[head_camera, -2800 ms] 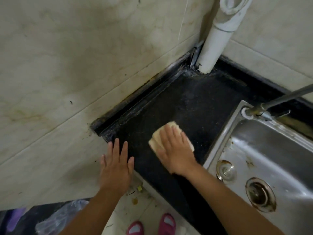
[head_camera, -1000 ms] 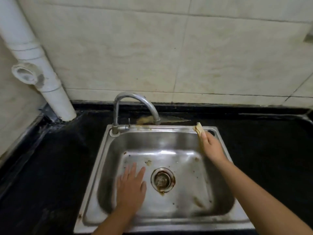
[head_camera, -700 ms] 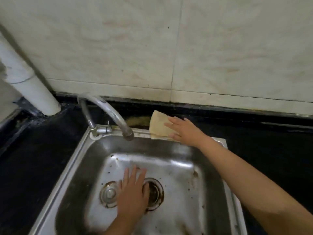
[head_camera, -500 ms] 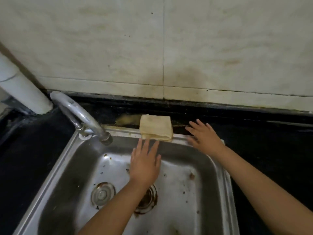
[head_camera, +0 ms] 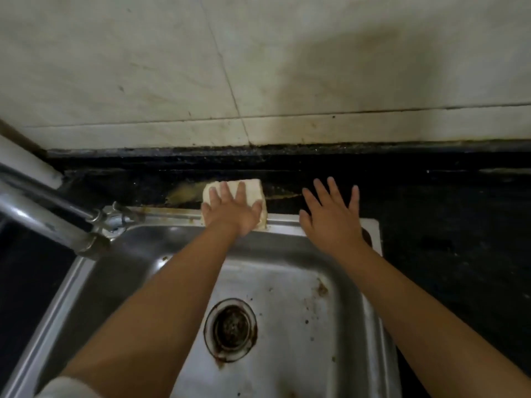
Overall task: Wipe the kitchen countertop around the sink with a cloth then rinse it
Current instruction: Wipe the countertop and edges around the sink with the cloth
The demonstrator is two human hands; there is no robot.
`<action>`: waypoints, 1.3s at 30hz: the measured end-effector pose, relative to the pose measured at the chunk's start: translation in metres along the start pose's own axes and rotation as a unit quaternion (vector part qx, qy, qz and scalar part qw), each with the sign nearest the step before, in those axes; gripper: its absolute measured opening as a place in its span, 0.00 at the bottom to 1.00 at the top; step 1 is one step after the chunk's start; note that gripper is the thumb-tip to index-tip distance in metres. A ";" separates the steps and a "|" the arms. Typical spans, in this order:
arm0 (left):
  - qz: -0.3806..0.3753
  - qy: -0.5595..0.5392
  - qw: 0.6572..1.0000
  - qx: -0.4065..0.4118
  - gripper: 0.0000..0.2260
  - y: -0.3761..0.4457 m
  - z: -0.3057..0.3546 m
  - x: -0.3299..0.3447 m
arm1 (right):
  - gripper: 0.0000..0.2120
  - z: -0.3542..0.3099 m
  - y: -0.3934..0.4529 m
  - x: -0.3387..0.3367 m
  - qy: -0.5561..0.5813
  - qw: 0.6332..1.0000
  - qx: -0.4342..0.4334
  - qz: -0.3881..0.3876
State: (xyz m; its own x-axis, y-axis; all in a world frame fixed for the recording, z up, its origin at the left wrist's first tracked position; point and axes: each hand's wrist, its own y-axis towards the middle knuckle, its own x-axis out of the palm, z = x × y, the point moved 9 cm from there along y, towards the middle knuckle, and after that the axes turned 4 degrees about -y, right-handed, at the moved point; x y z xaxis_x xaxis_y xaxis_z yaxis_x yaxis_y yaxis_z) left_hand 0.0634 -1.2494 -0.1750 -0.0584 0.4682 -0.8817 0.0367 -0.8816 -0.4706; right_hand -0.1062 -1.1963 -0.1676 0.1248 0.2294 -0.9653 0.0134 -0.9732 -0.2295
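Observation:
A folded cream cloth [head_camera: 253,188] lies across the back rim of the steel sink [head_camera: 324,326] and the strip of black countertop [head_camera: 448,214] behind it. My left hand [head_camera: 232,211] presses flat on top of the cloth, fingers spread. My right hand [head_camera: 333,216] rests flat and empty on the sink rim and counter just to the right of the cloth, apart from it. A yellowish smear [head_camera: 184,195] stains the counter left of the cloth.
The chrome faucet [head_camera: 54,225] angles in from the left, its base on the sink's back left corner. A white pipe [head_camera: 26,162] stands at the far left. Tiled wall [head_camera: 258,67] rises behind the counter. The drain [head_camera: 230,328] sits mid-basin with rust spots.
My right hand let go of the cloth on the back rim and moved aside to the right. My left hand came up out of the basin and now presses on the cloth.

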 end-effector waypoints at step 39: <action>0.007 -0.048 0.996 0.075 0.30 -0.016 0.087 0.015 | 0.28 0.069 -0.056 0.003 -0.029 0.995 0.095 -0.007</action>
State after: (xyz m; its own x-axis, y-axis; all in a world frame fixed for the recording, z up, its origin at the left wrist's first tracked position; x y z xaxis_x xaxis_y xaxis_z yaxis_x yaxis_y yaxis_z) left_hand -0.0253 -1.2336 -0.1780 -0.1550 0.4542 -0.8773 -0.1117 -0.8904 -0.4412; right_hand -0.1752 -1.1398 -0.1665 0.0689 0.2487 -0.9661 -0.1733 -0.9507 -0.2571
